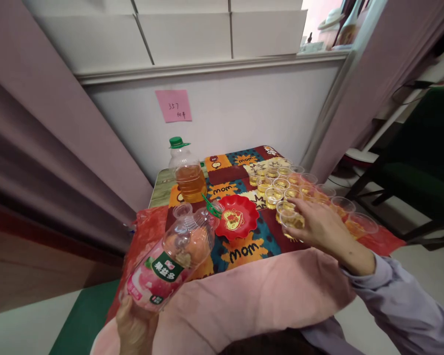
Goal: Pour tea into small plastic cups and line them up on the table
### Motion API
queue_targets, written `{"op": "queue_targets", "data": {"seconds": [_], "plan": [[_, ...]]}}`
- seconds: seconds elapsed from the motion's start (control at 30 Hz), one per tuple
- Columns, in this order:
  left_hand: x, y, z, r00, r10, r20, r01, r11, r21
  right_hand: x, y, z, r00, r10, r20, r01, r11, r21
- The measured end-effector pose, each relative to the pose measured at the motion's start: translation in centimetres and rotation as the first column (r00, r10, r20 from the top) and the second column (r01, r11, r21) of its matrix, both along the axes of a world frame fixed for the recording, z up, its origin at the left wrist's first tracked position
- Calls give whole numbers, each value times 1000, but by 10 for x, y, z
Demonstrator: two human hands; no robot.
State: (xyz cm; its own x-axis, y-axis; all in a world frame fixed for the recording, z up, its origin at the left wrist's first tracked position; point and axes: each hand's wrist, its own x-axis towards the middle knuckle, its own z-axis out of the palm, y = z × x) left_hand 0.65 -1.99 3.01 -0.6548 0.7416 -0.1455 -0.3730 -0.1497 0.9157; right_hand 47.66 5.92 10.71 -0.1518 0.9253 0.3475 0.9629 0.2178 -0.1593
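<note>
My left hand [135, 323] grips the base of a big clear plastic bottle [166, 266] with a pink label; the bottle is tilted, its neck pointing up and right towards a red scalloped dish [250, 228]. An open green cap hangs at its mouth. With thumb and fingers, my right hand [320, 227] holds a small clear plastic cup [293, 223] of pale yellow liquid at the near edge of the cup group. Several similar cups [273, 197] stand in rows behind and beside it; my hand and wrist hide some of them.
A large jug [190, 182] with a green cap and amber liquid stands at the back left of the table. An upturned-looking clear cup [182, 211] is in front of it. The patterned tablecloth [244, 252] carries everything. A dark green chair [425, 148] stands on the right.
</note>
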Motion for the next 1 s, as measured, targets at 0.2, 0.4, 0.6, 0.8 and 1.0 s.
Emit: {"op": "queue_targets", "data": {"seconds": [0.2, 0.4, 0.6, 0.8, 1.0], "plan": [[8, 0, 9, 999, 52, -3, -52, 996, -74, 20, -28, -47, 989, -141, 39, 140, 990, 15], [6, 0, 6, 998, 66, -19, -67, 994, -88, 12, -28, -52, 965, -239, 112, 235, 971, 43], [-1, -1, 0, 999, 27, -47, -32, 994, -108, 2, -28, -50, 930, -310, 196, 312, 950, 23], [2, -2, 3, 999, 41, -10, -42, 996, -79, 4, -34, -55, 918, -322, 231, 325, 945, 24], [-8, -2, -7, 999, 9, -43, -13, 995, -96, 9, -41, -60, 919, -312, 240, 311, 949, 42]]}}
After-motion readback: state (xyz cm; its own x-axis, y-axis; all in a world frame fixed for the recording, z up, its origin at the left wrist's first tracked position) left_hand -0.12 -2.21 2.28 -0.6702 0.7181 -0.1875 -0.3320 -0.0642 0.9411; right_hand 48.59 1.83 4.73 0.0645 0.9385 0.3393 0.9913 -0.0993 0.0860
